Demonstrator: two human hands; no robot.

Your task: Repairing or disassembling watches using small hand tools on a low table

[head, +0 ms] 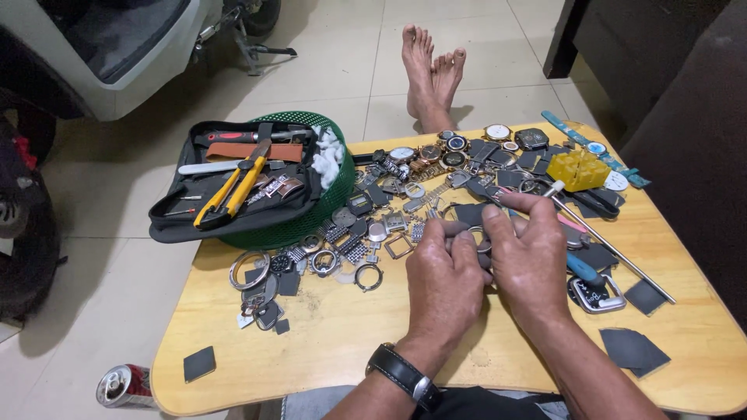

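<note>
Bottom centre of the frame: left forearm with a black wrist watch (402, 373), both arms running up to the middle. Left hand (443, 284) and right hand (533, 260) sit side by side, touching, fingers curled in narrow and pinched together on a small metal ring-shaped watch case (476, 236) held between the fingertips just above the wooden table (342, 334); case mostly hidden by the fingers. Lower left, off the table on the floor, a crushed drink can (124, 385). Dark square pads lie loose at lower left (199, 363) and lower right (632, 348) of the table. Right of the hands: a blue-handled tool (582, 268), a square metal watch case (597, 295), a long thin metal rod (615, 250). Left of the hands: loose bezels and rings (249, 270), bracelet links, small cases. Further up, a heap of watches and watch parts (436, 167) across the centre, a yellow plastic block (578, 169) at upper right. Upper left of the table: green mesh basket (311, 225) carrying a black tool pouch (183, 210) with yellow-handled pliers (229, 190). Beyond the far edge, crossed bare feet (429, 74) on the tiled floor.
</note>
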